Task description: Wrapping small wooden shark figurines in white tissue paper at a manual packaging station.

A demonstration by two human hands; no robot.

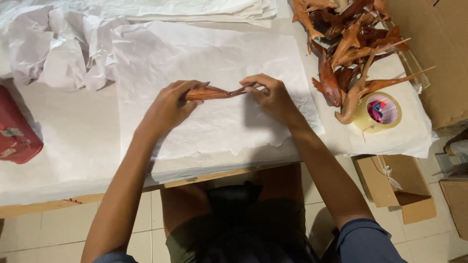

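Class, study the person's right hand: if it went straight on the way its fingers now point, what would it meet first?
The right hand points leftward along the wooden carving it holds, so it would probably meet the left hand at the carving's other end first.

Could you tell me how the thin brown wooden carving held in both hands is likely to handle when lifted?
The thin brown wooden carving probably stays stiff, spanning left hand and right hand without sagging. Its slim pointed ends look fragile. Likely light.

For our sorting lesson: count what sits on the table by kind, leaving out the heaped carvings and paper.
Wooden carving held in both hands: 1
Roll of tape: 1
Red box: 1
Total: 3
The left hand and right hand grip the carving's two ends.
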